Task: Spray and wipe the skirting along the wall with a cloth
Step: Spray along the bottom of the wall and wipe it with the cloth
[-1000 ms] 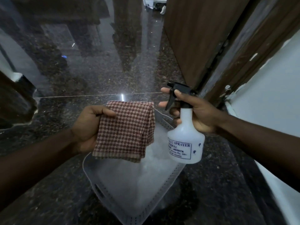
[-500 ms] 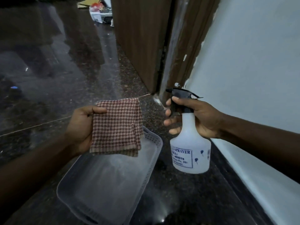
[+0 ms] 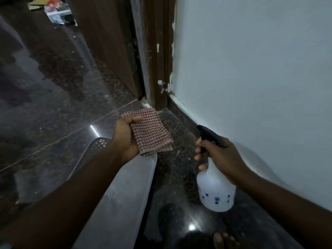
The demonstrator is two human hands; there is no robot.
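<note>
The dark speckled floor point(image 3: 53, 108) is gleaming, bearing a clear plastic tray point(image 3: 125, 191) and bare toes point(image 3: 222, 239) near the wall.

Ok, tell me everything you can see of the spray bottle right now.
The spray bottle is translucent white plastic with a rounded body, a narrow neck and a black trigger head. Small blue marks dot its lower body; no label faces the camera. It hangs roughly upright, clear of the dark floor. The right hand wraps its neck, fingers curled at the trigger. The nozzle points forward, along the skirting below the white wall. How full it is cannot be told. Nothing else touches it.
</note>
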